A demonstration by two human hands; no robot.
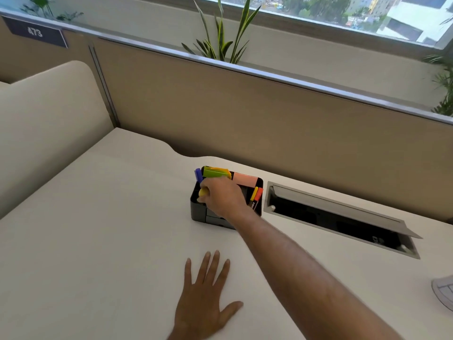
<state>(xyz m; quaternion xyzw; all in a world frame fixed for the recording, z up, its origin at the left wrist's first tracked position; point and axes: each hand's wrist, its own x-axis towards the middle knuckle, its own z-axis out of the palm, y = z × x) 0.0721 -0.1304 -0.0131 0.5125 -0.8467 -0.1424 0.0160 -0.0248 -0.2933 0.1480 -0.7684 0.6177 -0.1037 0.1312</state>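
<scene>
Right hand (221, 197) pinches a stubby yellow plastic marker (203, 192) at the left compartment of the black plastic desk organiser (199, 212), left hand (203, 305) flat and open on the white surface (98, 241); best keep marker vertical.

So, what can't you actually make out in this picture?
Head view, the only one:
The yellow thing: mostly covered by the right hand gripping it; its kind is unclear.
The black organiser: its middle compartments hidden under that hand.
The desk hatch: its inside too dark.
The pale object: cut off by the right edge.
</scene>
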